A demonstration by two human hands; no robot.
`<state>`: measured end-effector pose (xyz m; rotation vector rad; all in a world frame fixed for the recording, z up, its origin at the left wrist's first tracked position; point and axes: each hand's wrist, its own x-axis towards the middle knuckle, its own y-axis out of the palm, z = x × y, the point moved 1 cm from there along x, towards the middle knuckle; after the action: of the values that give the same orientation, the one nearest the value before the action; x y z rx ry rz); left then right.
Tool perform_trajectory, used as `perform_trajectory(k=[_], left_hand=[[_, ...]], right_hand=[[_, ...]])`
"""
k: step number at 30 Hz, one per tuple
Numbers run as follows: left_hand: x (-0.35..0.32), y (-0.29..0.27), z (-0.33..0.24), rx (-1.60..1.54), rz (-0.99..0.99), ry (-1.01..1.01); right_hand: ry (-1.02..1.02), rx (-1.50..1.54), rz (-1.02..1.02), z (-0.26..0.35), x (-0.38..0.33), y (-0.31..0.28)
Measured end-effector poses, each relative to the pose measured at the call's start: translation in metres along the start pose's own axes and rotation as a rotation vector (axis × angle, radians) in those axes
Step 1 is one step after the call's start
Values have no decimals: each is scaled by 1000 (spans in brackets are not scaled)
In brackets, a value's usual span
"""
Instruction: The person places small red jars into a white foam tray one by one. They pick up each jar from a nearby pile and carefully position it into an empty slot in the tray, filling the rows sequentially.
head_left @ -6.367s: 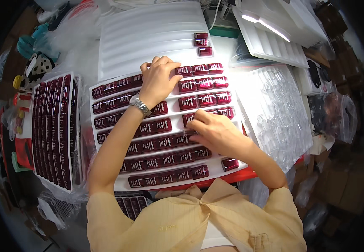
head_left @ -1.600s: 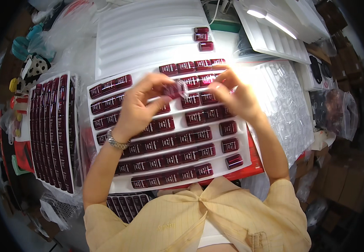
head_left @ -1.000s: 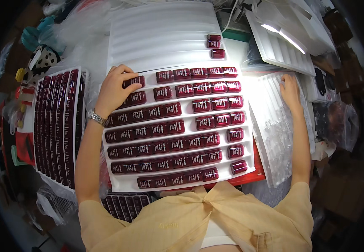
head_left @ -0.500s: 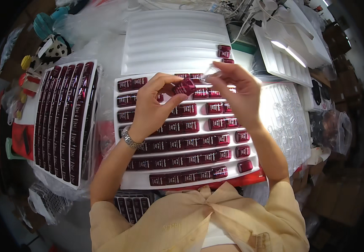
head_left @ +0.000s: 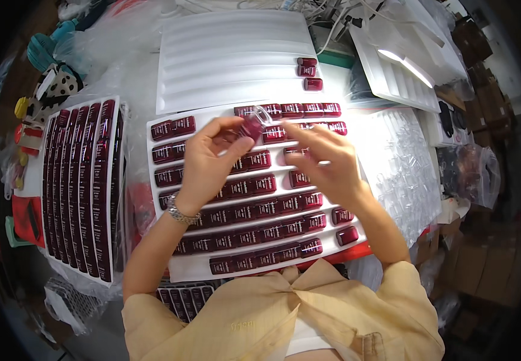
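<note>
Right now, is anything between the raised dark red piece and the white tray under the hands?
Nothing visible. The left hand holds the dark red piece above the white tray; the right hand is beside it, not under it.

Dark red pieces (head_left: pixel 254 210), white tray (head_left: pixel 182 268)

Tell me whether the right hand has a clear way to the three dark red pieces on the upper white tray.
Probably yes. The right hand hovers open above the front tray, and nothing stands between it and the three dark red pieces lying uncovered at the right end of the upper white tray.
</note>
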<state>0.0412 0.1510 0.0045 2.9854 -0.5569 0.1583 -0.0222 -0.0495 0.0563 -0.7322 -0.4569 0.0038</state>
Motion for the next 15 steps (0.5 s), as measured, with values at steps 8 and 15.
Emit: perform_trajectory(k=[8, 15], left_hand=[[38, -43, 2, 1269, 161, 328], [23, -49, 6, 1084, 35, 324]], right_hand=[[354, -784, -19, -204, -118, -125], [473, -491, -265, -183, -107, -123]])
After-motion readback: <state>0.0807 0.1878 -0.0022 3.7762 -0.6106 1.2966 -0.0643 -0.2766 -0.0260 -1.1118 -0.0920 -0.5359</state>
